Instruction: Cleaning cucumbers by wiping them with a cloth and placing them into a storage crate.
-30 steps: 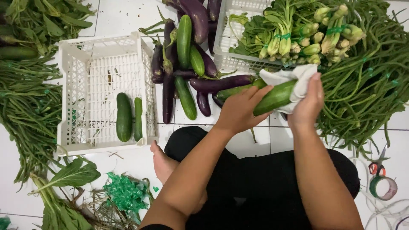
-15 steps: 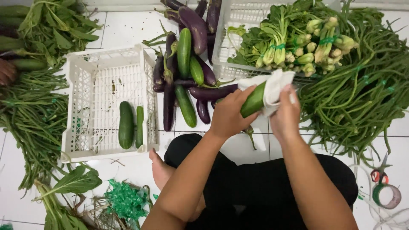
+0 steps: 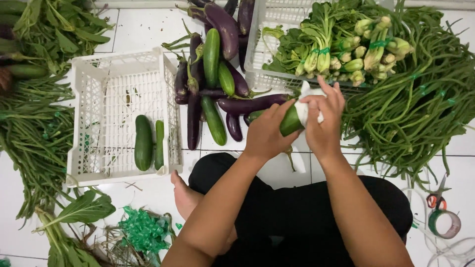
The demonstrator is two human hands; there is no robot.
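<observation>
My left hand [image 3: 267, 132] grips the lower part of a green cucumber [image 3: 290, 121] held above the floor. A white cloth [image 3: 304, 106] is wrapped over the cucumber's upper end, and my right hand [image 3: 324, 118] is closed around it. Just left of my hands lies a pile of purple eggplants [image 3: 252, 105] and more cucumbers [image 3: 213, 54]. Further left stands a white plastic crate [image 3: 94, 123] with two cucumbers [image 3: 144, 142] lying in it.
A second white crate [image 3: 260, 59] at the back holds bundled leafy greens [image 3: 326, 44]. Long beans [image 3: 410, 109] are heaped on the right and also on the left [image 3: 34, 138]. Scissors [image 3: 435, 198] and a tape roll [image 3: 444, 223] lie at the right; green string [image 3: 143, 230] at the bottom left.
Both hands have shifted slightly left and up with the cucumber. The right hand and cloth have slid along it, now bunched tighter over its upper end.
</observation>
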